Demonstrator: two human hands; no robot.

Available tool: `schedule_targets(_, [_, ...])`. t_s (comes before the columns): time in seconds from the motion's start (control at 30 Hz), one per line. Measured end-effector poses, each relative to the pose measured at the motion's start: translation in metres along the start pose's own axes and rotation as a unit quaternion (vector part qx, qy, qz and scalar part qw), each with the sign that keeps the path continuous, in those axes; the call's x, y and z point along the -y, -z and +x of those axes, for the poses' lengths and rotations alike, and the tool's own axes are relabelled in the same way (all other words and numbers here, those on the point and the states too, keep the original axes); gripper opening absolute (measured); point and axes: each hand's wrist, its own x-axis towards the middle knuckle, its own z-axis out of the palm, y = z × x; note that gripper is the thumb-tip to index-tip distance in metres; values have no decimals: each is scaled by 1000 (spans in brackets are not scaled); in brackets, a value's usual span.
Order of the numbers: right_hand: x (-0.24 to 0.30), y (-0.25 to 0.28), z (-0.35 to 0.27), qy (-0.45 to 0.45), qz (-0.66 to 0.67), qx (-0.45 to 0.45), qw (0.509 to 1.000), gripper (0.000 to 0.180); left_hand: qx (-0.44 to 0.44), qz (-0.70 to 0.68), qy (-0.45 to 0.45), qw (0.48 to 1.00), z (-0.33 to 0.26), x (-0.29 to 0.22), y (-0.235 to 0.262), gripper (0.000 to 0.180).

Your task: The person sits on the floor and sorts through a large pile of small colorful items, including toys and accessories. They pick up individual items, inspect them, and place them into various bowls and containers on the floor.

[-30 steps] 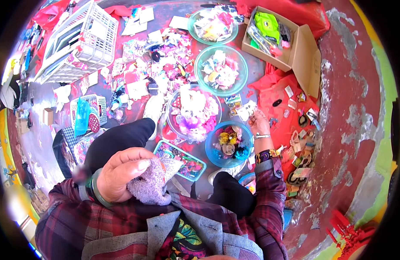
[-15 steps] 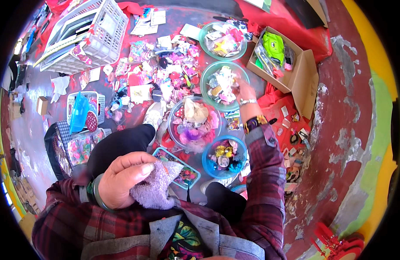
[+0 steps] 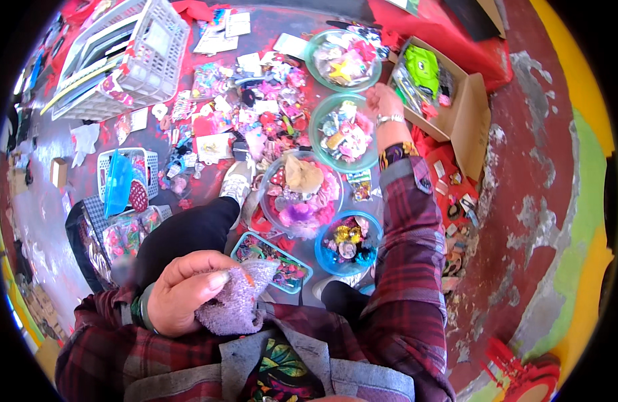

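At bowl rim [image 3: 375, 137] right hand [image 3: 384, 100], left hand [image 3: 181, 291] gripping purple cloth [image 3: 238, 307]

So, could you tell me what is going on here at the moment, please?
A person sits on the floor among bowls and trays of small colourful trinkets. Their left hand holds a fuzzy purple cloth close to the body. Their right hand is stretched out to the far rim of a green bowl full of small items, beside an open cardboard box.

Fuzzy knitted lilac cloth [image 3: 236, 307], glossy clear plastic bowl [image 3: 343, 133], matt brown cardboard box [image 3: 468, 117].
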Motion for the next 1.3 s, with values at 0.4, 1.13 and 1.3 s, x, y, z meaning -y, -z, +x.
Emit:
schedule_targets(0.4, [-147, 228, -198, -287, -146, -108, 941, 15, -31, 65, -73, 995, 1, 25, -17, 29])
schedule_targets(1.13, [-150, 352, -65, -9, -676, -251, 692, 41, -149, 151, -118, 970, 71, 39, -71, 30])
schedule_targets(1.3, [-150, 405, -32, -60, -624, -284, 725, 50, -157, 149, -117, 969, 92, 38, -74, 28])
